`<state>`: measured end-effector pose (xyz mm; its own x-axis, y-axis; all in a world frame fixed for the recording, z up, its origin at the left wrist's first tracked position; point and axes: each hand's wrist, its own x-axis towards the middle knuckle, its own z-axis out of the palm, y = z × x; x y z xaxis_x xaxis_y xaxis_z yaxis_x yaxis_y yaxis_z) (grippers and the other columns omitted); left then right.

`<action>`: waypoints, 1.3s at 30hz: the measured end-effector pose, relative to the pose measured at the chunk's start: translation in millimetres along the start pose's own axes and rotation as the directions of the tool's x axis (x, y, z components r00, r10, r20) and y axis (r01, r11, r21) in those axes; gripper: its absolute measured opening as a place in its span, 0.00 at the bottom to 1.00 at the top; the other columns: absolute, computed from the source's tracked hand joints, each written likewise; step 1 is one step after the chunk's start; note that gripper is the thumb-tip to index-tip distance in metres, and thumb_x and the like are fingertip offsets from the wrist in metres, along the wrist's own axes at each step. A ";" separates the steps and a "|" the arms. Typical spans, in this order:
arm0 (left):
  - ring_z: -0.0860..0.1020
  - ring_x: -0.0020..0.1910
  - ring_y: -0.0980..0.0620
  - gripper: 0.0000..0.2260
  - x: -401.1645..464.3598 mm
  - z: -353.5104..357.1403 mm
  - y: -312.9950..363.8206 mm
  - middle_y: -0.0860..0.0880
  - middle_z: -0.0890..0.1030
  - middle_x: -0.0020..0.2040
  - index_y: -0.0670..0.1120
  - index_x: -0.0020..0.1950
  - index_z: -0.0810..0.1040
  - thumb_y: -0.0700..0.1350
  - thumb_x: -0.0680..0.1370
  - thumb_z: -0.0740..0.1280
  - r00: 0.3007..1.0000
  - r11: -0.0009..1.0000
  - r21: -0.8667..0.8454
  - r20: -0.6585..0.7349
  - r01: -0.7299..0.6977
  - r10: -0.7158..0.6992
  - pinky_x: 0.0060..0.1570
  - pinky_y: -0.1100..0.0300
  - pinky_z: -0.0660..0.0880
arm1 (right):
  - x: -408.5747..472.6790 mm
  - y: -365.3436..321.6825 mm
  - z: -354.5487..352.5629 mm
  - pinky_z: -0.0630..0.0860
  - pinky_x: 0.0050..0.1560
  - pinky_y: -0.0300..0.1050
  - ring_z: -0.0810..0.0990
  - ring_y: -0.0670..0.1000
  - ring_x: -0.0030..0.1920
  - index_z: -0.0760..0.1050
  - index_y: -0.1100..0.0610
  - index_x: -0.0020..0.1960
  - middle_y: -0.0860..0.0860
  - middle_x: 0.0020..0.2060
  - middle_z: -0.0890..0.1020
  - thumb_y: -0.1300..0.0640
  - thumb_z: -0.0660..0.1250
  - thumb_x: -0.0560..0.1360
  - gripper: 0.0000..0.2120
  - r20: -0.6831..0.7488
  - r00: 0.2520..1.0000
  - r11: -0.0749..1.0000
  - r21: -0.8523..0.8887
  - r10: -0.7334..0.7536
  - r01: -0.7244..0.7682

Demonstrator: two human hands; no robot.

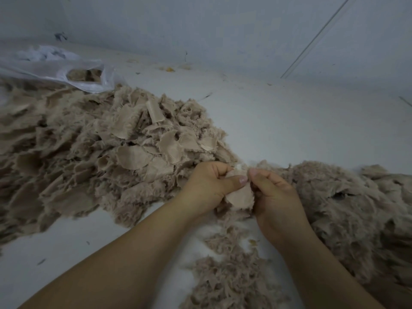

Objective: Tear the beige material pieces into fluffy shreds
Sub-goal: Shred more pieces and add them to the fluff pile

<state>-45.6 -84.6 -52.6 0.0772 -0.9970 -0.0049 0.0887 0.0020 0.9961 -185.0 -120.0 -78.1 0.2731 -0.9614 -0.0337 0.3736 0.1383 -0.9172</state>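
A small beige material piece [239, 196] with a woven back and fuzzy edges is held between both hands at the centre of the view. My left hand [209, 186] pinches its left side with thumb over curled fingers. My right hand [274, 192] pinches its right side, thumb tip close to the left thumb. A large heap of beige pieces [93, 157] lies to the left. A mound of fluffy shreds [347, 210] lies to the right, and a smaller scatter of shreds [231, 275] sits between my forearms.
The white floor [289, 121] shows behind the piles and meets a pale wall [223, 30]. A clear plastic bag [66, 68] holding some beige material lies at the back left. Small bits of debris dot the floor near the wall.
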 end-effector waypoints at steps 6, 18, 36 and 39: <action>0.69 0.20 0.59 0.11 0.0 -5.4 3.2 0.50 0.73 0.23 0.39 0.34 0.75 0.35 0.76 0.69 0.997 0.999 0.039 0.079 0.011 -0.014 0.21 0.70 0.64 | 3.9 -4.8 -0.7 0.77 0.30 0.43 0.77 0.48 0.29 0.80 0.55 0.32 0.51 0.27 0.77 0.63 0.65 0.79 0.17 -0.118 0.991 0.973 0.225 0.071 -0.043; 0.65 0.18 0.55 0.08 1.7 -15.2 9.3 0.47 0.73 0.24 0.38 0.40 0.77 0.38 0.79 0.66 0.997 0.995 -0.069 -0.013 0.072 -0.073 0.19 0.65 0.58 | -5.6 -15.6 4.9 0.80 0.41 0.51 0.72 0.48 0.32 0.71 0.52 0.27 0.48 0.28 0.71 0.65 0.58 0.75 0.19 -0.012 0.999 0.963 0.265 0.051 -0.046; 0.72 0.42 0.53 0.15 5.0 -2.5 -8.9 0.48 0.73 0.42 0.47 0.34 0.73 0.52 0.73 0.73 0.965 0.390 0.883 0.224 -0.260 0.136 0.43 0.56 0.71 | -1.0 -12.6 -0.5 0.78 0.54 0.55 0.72 0.48 0.29 0.71 0.55 0.32 0.49 0.28 0.72 0.59 0.60 0.81 0.18 -0.130 0.984 0.905 0.422 0.121 -0.056; 0.71 0.39 0.53 0.13 3.3 -0.5 -9.0 0.48 0.73 0.40 0.44 0.36 0.72 0.46 0.77 0.70 0.966 0.499 0.832 0.162 -0.243 0.200 0.40 0.57 0.68 | 1.4 -9.9 -1.9 0.80 0.50 0.50 0.74 0.47 0.31 0.76 0.55 0.32 0.49 0.29 0.76 0.61 0.62 0.81 0.19 -0.160 0.984 0.920 0.392 0.080 -0.011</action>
<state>-45.7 -87.8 -61.6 -0.0686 -0.9755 0.2088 -0.8006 0.1788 0.5719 -190.1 -123.1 -69.8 0.1570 -0.9728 -0.1703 0.6882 0.2315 -0.6876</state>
